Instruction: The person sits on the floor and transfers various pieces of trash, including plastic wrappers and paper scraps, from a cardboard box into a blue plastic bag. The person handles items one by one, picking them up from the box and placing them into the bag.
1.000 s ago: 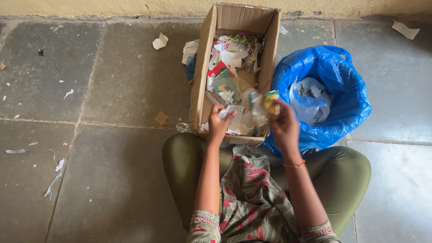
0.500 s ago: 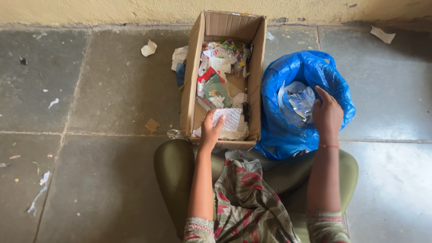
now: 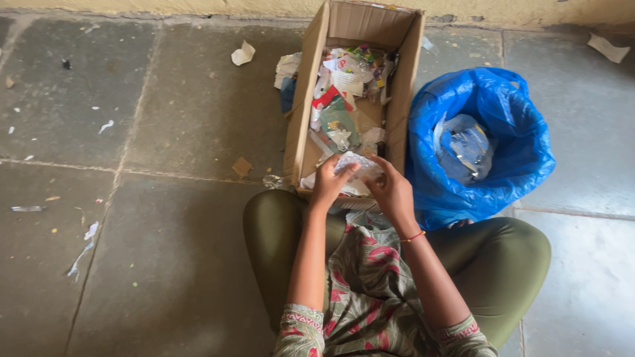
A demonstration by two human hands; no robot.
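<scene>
Both hands on one crinkly clear plastic wrapper [image 3: 357,164], right over the near end of the tall brown cardboard box [image 3: 301,125] full of scraps.

Left hand [image 3: 329,184] and right hand [image 3: 391,193] pinching that wrapper from either side, fingers closed on it. Just beside the box, an open blue plastic bag [image 3: 512,142] with clear plastic inside, sitting on the grey stone floor [image 3: 165,244].

A bright blue bag [image 3: 503,152], a brown cardboard box [image 3: 301,125] of multicoloured scraps [image 3: 344,86], olive-green trousers [image 3: 503,258], grey stone floor [image 3: 165,119].
</scene>
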